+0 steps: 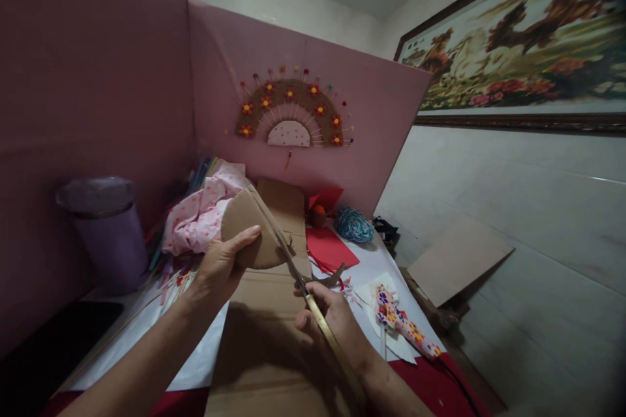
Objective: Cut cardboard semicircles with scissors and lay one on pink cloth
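Observation:
A half-round piece of brown cardboard (247,234) is held up in my left hand (227,260), with the thumb pressed on its face. Along its straight right edge lies a long, thin metal blade with a gold-coloured handle (325,326). My right hand (332,319) is closed around that handle near where the blade begins; whether the tool has a second blade is unclear. A curved brown scrap (335,277) sits just beyond the right fingers. Beneath both hands is a large cardboard sheet (244,352) with fold lines.
Pink polka-dot cloth (195,218) is heaped beside a purple bin (110,241) and thin sticks. Red paper (330,247), blue yarn (355,225) and a flower-covered glue gun (405,326) with a cord lie rightward. A flower-trimmed cardboard fan (288,94) hangs on the pink panel.

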A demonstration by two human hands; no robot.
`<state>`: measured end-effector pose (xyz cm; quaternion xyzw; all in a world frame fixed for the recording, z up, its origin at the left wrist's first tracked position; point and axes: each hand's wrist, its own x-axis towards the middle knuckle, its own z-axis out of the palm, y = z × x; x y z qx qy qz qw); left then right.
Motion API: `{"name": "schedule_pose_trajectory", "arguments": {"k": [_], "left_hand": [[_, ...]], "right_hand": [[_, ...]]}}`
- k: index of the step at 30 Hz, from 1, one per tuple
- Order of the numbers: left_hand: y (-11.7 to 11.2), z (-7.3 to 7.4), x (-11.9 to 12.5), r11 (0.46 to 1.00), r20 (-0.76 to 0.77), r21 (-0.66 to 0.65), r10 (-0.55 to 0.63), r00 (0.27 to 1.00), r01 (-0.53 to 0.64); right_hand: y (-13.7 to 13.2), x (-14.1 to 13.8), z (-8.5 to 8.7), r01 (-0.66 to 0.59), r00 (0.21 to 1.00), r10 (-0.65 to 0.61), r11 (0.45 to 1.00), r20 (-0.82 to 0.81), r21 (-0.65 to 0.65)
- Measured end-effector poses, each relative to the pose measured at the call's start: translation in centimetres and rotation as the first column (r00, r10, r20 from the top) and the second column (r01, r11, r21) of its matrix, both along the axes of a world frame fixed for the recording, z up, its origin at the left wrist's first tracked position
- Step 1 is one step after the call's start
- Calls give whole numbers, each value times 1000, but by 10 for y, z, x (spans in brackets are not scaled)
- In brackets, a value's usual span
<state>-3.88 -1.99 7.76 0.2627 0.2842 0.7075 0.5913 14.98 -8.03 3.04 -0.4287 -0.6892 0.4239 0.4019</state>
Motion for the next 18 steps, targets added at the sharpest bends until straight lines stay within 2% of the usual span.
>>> {"name": "schedule_pose_trajectory", "arguments": {"k": [5, 14, 16, 18], "left_hand": [[-1, 2, 1, 999, 1, -38, 2, 1000, -2], [0, 1, 0, 999, -7, -38, -2, 1000, 1], [0, 2, 0, 999, 1, -53, -9, 1000, 9], [0, 2, -1, 997, 10, -73, -16, 1000, 16]], "right_hand": [[1, -1, -3, 57, 998, -58, 997, 27, 45], [-4, -4, 3, 154, 979, -171, 978, 115, 144], [-5, -4, 3, 164, 977, -180, 977, 112, 134], [-5, -4, 3, 126, 988, -133, 989, 81, 81]]}}
